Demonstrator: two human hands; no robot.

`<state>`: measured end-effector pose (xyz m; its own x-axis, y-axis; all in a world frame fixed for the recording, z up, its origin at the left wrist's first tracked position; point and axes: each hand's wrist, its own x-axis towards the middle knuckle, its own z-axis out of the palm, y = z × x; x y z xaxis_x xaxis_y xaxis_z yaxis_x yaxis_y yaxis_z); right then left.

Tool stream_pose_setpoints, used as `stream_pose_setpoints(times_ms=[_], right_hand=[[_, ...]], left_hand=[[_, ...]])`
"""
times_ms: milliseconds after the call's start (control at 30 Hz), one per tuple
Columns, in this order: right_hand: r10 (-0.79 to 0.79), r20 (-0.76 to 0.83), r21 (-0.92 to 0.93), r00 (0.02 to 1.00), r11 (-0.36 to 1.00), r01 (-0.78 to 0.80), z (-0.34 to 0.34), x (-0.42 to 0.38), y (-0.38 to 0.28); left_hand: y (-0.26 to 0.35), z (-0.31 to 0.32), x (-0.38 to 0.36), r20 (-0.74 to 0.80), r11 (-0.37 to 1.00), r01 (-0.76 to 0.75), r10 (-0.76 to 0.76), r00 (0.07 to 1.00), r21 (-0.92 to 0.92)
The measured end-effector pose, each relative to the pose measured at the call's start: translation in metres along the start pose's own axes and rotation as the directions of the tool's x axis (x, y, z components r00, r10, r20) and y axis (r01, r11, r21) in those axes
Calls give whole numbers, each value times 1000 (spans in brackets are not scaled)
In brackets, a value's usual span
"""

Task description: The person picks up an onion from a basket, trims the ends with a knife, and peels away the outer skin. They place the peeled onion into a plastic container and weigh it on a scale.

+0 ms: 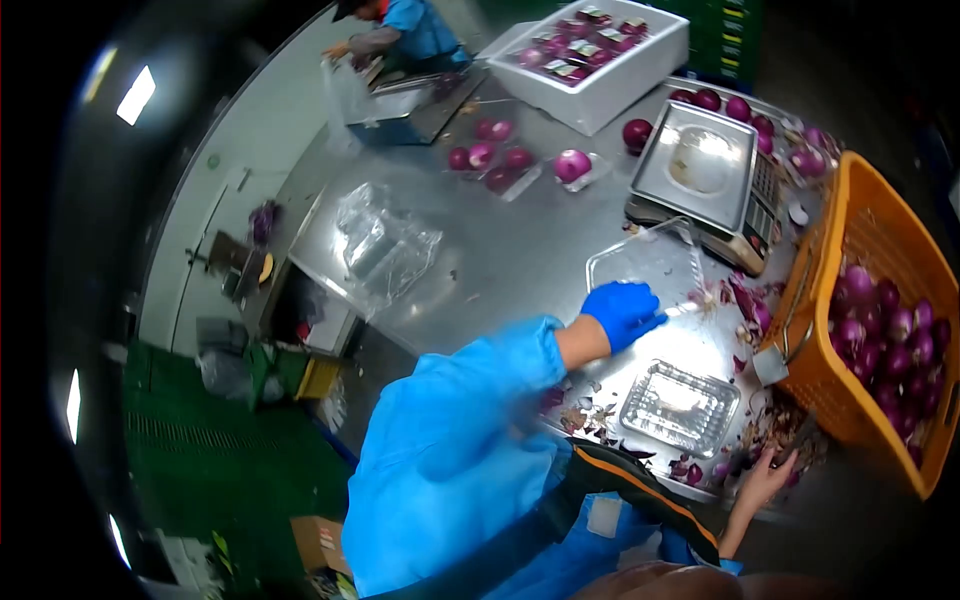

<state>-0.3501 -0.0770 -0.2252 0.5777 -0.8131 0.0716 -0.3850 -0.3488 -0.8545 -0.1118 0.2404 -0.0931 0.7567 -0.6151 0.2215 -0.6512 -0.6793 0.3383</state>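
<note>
My left hand (624, 314), in a blue glove, has its fingers bent over the near edge of a clear plastic tray (645, 262) above the metal table. Another clear ribbed tray (680, 407) lies on the table just in front of my body. At the lower right, my bare right hand (765, 483) is over the table's near edge, thumb and fingers apart, beside scattered onion skins (775, 430). A greyish blurred shape near its fingertips is too unclear to name.
An orange crate (800, 340) of red onions (890, 340) stands at the right. Behind are a scale (700, 160), a white foam box (560, 95) with packed onions, and loose onions (482, 155). Plastic bags (380, 245) lie left. Another person (410, 30) works at the far left.
</note>
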Motion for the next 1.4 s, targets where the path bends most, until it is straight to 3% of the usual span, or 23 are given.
stream_pose_setpoints(times_ms=[100, 200, 233, 267, 333, 433, 533, 600, 633, 700, 733, 800, 867, 933, 1000, 1033, 1067, 1100, 1133, 1200, 1267, 1333, 1400], right_hand=[[-166, 141, -254, 976, 947, 198, 0, -1, -43], [-163, 153, -400, 975, 892, 212, 5, 6, 5], [-104, 210, -264, 972, 951, 158, 3, 8, 14], [-49, 275, -133, 960, 987, 88, 1, 10, 19], [44, 249, -223, 968, 975, 13, 4, 5, 29], [101, 300, -233, 949, 972, -30, 12, 0, 31], [-43, 279, -240, 959, 964, 113, 22, -1, 47], [-105, 285, -238, 953, 955, 177, 29, -3, 40], [76, 337, -377, 938, 924, 60, 25, -2, 25], [75, 306, -416, 949, 907, 63, 27, -3, 11], [40, 269, -406, 962, 911, 75, 26, -3, 0], [-68, 172, -366, 983, 922, 127, 24, -1, -28], [-191, 45, -308, 980, 931, 196, 16, -1, -70], [-308, -64, -198, 949, 936, 290, -1, -2, -115], [-333, -121, -54, 935, 943, 329, -6, -14, -164], [-192, -80, 61, 978, 978, 197, 5, -38, -204], [-197, -69, 60, 978, 978, 201, 8, -38, -204], [-408, 156, 142, 900, 911, 388, 13, -37, -197], [-685, 324, 179, 652, 722, 668, 24, -28, -170], [-777, 482, 385, 405, 603, 699, 60, -71, -178], [-669, 682, 426, 295, 692, 583, 83, -126, -201], [-404, 911, 319, 79, 814, 486, 92, -150, -198], [-339, 935, 351, -104, 838, 417, 97, -166, -192]], left_hand=[[-81, 53, -9, 122, 976, 213, -217, 969, 49], [-108, 81, -35, 127, 947, 322, -321, 938, 15], [-107, 85, -50, -5, 961, 265, -266, 964, -77], [-94, 64, -50, 142, 933, 340, -322, 936, -122], [-82, 59, -65, -184, 975, 155, -183, 966, -157], [-79, 65, -86, -279, 973, 54, -117, 953, -223], [-77, 70, -108, -267, 939, -32, -64, 961, -342], [-68, 53, -127, -224, 900, 13, -122, 967, -436], [-69, 54, -134, -183, 879, 28, -130, 975, -476], [-68, 45, -148, -77, 845, 93, -156, 985, -527], [-67, 33, -156, -11, 823, 120, -152, 988, -555], [-69, 37, -175, -60, 867, 124, -174, 983, -483], [-57, -13, -195, 137, 594, 308, -316, 939, -743], [-52, -26, -214, 199, 437, 349, -352, 915, -829], [-54, 2, -237, 106, 478, 274, -348, 932, -835], [-45, 7, -243, -74, 526, 168, -408, 910, -834], [-40, 10, -251, -27, 515, 221, -430, 903, -828], [-34, 17, -257, -114, 563, 173, -438, 892, -809], [-28, 29, -265, -198, 609, 130, -441, 875, -782], [-17, 62, -287, -146, 656, 284, -520, 842, -699], [4, 68, -313, -134, 660, 357, -571, 810, -661], [11, 109, -339, -170, 673, 364, -590, 789, -644], [14, 128, -363, -129, 642, 398, -615, 778, -655]])
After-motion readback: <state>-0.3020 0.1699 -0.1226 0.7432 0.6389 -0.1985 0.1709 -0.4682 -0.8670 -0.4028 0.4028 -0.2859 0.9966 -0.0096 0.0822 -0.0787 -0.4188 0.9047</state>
